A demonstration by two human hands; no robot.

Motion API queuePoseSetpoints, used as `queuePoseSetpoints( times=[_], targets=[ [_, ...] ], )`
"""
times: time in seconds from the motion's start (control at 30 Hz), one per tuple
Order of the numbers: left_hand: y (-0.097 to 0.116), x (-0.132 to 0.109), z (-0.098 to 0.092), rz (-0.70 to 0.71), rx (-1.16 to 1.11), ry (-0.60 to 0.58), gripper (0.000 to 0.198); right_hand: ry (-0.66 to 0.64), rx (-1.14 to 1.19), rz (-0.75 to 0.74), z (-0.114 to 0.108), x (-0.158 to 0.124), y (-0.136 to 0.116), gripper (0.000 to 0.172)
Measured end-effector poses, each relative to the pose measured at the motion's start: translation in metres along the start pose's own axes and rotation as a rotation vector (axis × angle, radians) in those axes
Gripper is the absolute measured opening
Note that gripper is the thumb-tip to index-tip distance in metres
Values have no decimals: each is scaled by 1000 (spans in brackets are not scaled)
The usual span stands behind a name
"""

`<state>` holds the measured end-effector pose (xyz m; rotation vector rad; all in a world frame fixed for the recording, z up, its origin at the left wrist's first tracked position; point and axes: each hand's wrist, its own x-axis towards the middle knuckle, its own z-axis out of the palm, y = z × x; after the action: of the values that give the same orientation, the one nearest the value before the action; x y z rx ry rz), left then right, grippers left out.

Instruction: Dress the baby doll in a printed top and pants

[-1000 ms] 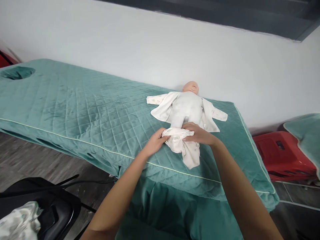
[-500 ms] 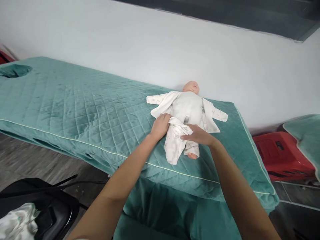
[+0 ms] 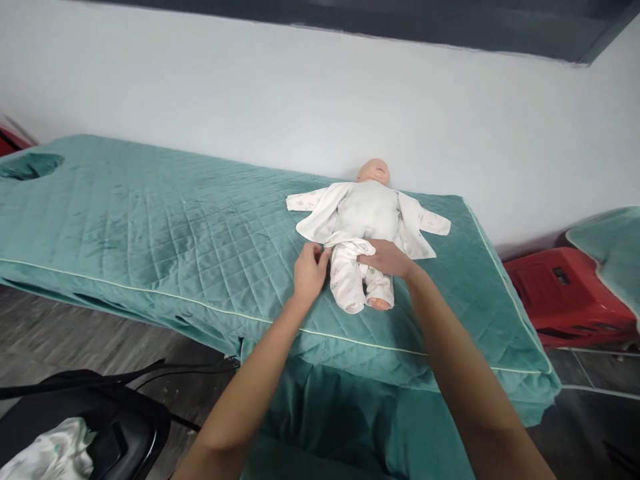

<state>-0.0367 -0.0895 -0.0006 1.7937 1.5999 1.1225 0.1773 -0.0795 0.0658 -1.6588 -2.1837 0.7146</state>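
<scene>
A baby doll (image 3: 369, 212) lies on its back near the right end of a teal quilted massage bed (image 3: 175, 227), its head toward the wall. A white printed romper (image 3: 350, 277) is spread open under its torso and covers both legs; one bare foot shows at the bottom. My left hand (image 3: 309, 272) pinches the romper's edge at the doll's left hip. My right hand (image 3: 389, 257) rests on the romper at the doll's crotch, fingers curled onto the cloth.
The bed has a face hole (image 3: 27, 165) at its far left and stands against a white wall. A red plastic stool (image 3: 565, 293) sits right of the bed. A black chair (image 3: 95, 427) with a bundled cloth (image 3: 50, 453) is at bottom left.
The romper's legs have been pulled up over the doll's legs toward the waist. Both hands moved up from the doll's feet to its hips.
</scene>
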Motion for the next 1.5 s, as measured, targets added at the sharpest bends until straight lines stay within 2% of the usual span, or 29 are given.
queuePoseSetpoints(
  times=[0.17, 0.27, 0.47, 0.7, 0.9, 1.0, 1.13, 1.23, 1.3, 1.4, 1.5],
  targets=[
    [5, -44, -3, -37, -134, -187, 26, 28, -26, 13, 1, -2, 0, 27],
    [9, -52, 0, -39, -171, -193, 27, -1, -11, 28, -1, -5, -2, 30],
    [5, -35, 4, 43, -196, -164, 24, 17, 88, 37, -3, -7, 0, 30],
    [0, 2, 7, 122, 61, -179, 26, 75, 275, 9, -1, 2, 14, 31],
    [-1, 10, 17, 239, 379, -88, 29, 147, 329, 51, 3, 7, 15, 25],
    [-2, 7, 17, 248, 312, -59, 26, 175, 317, 61, 6, 5, 13, 26],
    [-7, 6, 10, 193, -48, 61, 20, 129, 451, 12, 4, -3, 19, 34],
    [-10, 19, 6, 90, -305, 161, 18, 31, 630, -51, -5, -8, 29, 39],
    [-7, 37, 6, 36, -415, 152, 16, -17, 723, -50, -15, -6, 33, 42],
    [6, 74, 12, 28, -510, 44, 16, -68, 778, -1, -31, 6, 34, 47],
    [30, 109, 19, 111, -519, -164, 17, -134, 789, -7, -40, 24, 34, 41]
  ],
)
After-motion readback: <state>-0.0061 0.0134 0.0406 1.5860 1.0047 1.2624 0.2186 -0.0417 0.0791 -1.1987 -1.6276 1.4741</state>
